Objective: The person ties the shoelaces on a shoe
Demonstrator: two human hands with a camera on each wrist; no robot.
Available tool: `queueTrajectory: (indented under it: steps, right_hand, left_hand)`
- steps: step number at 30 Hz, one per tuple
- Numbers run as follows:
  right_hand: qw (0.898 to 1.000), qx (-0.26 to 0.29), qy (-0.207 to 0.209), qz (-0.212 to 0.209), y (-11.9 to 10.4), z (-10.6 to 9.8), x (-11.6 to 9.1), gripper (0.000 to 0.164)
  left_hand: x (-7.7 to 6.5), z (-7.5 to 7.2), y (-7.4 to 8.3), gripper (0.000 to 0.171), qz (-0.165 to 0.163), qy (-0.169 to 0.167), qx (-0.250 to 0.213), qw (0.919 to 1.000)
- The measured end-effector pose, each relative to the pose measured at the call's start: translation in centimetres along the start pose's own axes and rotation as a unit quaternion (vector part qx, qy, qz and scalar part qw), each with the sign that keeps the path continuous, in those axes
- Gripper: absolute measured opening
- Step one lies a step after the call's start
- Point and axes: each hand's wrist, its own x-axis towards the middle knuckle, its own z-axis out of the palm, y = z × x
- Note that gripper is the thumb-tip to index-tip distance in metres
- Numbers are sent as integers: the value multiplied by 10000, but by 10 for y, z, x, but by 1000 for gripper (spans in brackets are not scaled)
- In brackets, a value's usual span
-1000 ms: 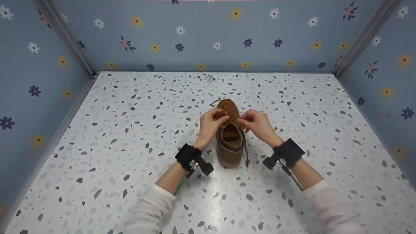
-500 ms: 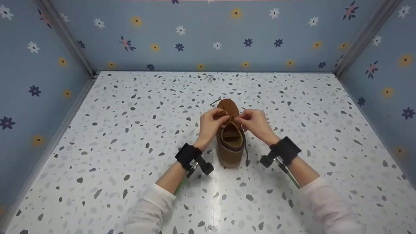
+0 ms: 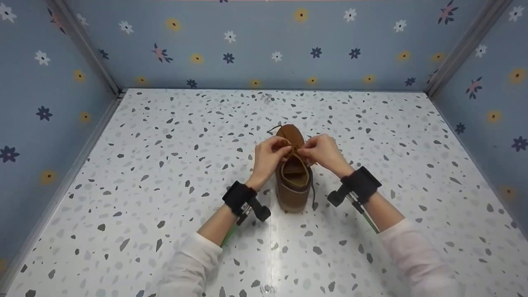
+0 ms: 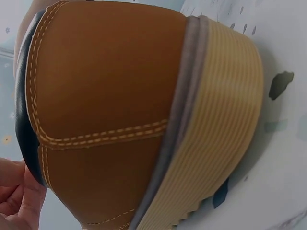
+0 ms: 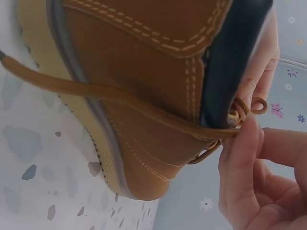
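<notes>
A brown leather shoe (image 3: pixel 293 200) stands on the speckled surface, its toe pointing away and its heel nearest me. My left hand (image 3: pixel 268 159) pinches at the lacing over the shoe's tongue, thumb and index finger together. Opposite it, my right hand (image 3: pixel 326 152) holds a brown shoelace (image 5: pixel 120 96) between thumb and finger. That lace trails back over the shoe's side in the right wrist view, and a small loop (image 5: pixel 259 105) curls just beyond the fingertips. In the left wrist view the stitched heel (image 4: pixel 105 72) and pale ridged sole (image 4: pixel 230 96) hide most of the lacing.
Blue flowered panels (image 3: pixel 264 41) close off the back and both sides. One lace end (image 3: pixel 314 196) hangs down on the shoe's right, another (image 3: pixel 274 128) sticks out left of the toe. Black camera straps (image 3: pixel 239 199) circle both wrists.
My right hand has moved slightly left and farther from me, bringing its fingertips closer to the left hand's over the lacing. The left hand and the shoe have stayed nearly still.
</notes>
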Motion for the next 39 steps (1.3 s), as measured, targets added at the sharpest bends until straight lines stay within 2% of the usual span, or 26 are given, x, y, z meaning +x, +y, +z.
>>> queueTrajectory:
  steps: [2,7,9,10,12,14,15,17,19,23,27,28,31,32,33,34,35,38,39]
  right_hand:
    - [9998,131,-43,129,-2,0,1,12]
    - [9979,500,-77,399,-3,1,2,15]
    - [9973,550,-26,477,-3,2,2,15]
    - [9974,546,24,478,-4,2,2,14]
    - [9973,557,136,467,-4,4,2,13]
    - [9970,578,262,439,-4,5,1,12]
    - [9968,603,315,421,-4,6,1,11]
    - [9963,657,392,390,-3,7,1,11]
    - [9958,752,397,354,-2,7,1,11]
    - [9941,1020,247,265,0,5,2,14]
    - [9914,1277,39,275,0,2,2,15]
    - [9912,1293,-11,287,0,2,2,15]
    - [9923,1207,-107,250,1,0,2,16]
    - [9931,1145,-96,237,1,1,2,16]
    - [9941,1055,-75,235,2,1,2,16]
    - [9949,978,-36,232,2,2,2,16]
    - [9956,910,22,230,2,3,2,16]
    - [9971,672,214,291,3,6,3,15]
    - [9975,597,256,291,3,7,3,15]
  left_hand:
    - [0,-3,6,19,61,-71,7,10000]
    - [-10,-15,62,18,-224,-378,-309,9986]
    - [-11,-15,64,16,-210,-426,-401,9981]
    - [-10,-13,63,16,-230,-445,-354,9981]
    - [-8,-10,48,15,-88,-367,-301,9988]
    - [-4,-4,25,15,102,-298,-282,9991]
    - [-5,-4,23,16,164,-238,-262,9992]
    - [-3,0,7,16,321,-141,-282,9990]
    - [-2,2,1,16,335,-126,-342,9988]
    - [-3,1,0,15,383,-84,-201,9990]
    - [-3,1,2,14,673,11,156,9976]
    - [-5,-2,15,13,633,-63,200,9978]
    - [-4,-3,16,13,777,-27,321,9965]
    - [-6,-6,30,12,690,-118,327,9970]
    - [-6,-6,30,12,693,-122,385,9968]
    - [-6,-6,29,12,724,-87,495,9961]
    - [-5,-4,17,13,880,40,595,9943]
    - [-4,-4,15,13,1005,109,773,9919]
    - [-2,-1,1,14,1128,225,832,9899]
